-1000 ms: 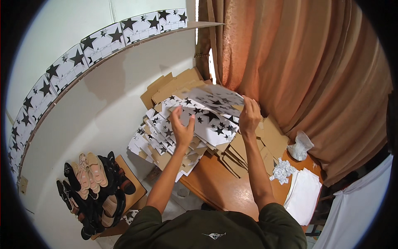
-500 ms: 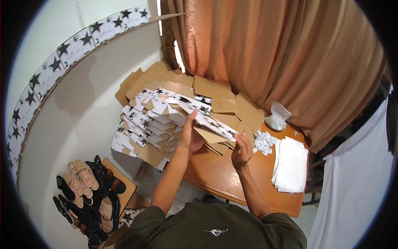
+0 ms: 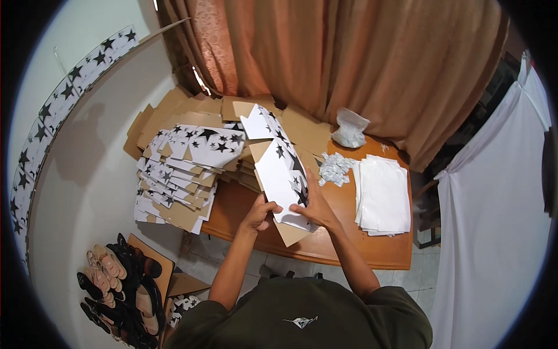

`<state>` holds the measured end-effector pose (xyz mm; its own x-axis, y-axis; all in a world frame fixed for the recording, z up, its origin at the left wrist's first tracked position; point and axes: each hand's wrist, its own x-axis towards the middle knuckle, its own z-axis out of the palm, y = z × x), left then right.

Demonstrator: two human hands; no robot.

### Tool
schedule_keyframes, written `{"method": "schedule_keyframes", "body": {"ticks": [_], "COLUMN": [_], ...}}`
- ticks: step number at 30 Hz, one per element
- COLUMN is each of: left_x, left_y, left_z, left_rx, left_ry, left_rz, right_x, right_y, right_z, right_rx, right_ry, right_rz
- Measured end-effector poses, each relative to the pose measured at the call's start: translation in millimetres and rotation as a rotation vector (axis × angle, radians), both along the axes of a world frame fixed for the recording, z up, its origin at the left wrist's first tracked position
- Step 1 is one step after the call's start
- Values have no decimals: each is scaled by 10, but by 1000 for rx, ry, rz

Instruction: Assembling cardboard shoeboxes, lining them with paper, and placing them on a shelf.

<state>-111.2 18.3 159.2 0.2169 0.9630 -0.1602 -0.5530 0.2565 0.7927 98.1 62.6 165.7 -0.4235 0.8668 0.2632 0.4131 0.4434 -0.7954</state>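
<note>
From my remote post I see a star-printed cardboard box above the table's front edge, partly folded, its flaps open. The left hand pinches its left edge between thumb and fingers; the right hand clasps its right side, thumb pressed on the white face. At the table's left, a pile of cards looks flat and unformed; I judge plenty remains. Star-printed boxes line a shelf left of the table, seemingly finished.
</note>
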Motion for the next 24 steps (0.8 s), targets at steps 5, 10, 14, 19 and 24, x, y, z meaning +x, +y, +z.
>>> {"method": "schedule_keyframes", "body": {"ticks": [5,10,14,19,24], "left_x": [681,1390,1752,2172,2137], "left_y": [-48,-102,-146,-375,-536], "left_z": [-194,-164,-321,-166,-85], "left_rx": [29,1,-27,41,181], "left_ry": [-171,-80,138,449,713], "left_rz": [-176,-132,-52,108,160], "right_x": [465,1084,1552,2031,2354], "right_y": [-235,-428,-545,-613,-563], "right_z": [-236,-443,-521,-566,-612], "right_rx": [-36,-89,-175,-177,-236], "right_ry": [9,283,449,474,580], "right_rz": [-23,-69,-121,-190,-300]}}
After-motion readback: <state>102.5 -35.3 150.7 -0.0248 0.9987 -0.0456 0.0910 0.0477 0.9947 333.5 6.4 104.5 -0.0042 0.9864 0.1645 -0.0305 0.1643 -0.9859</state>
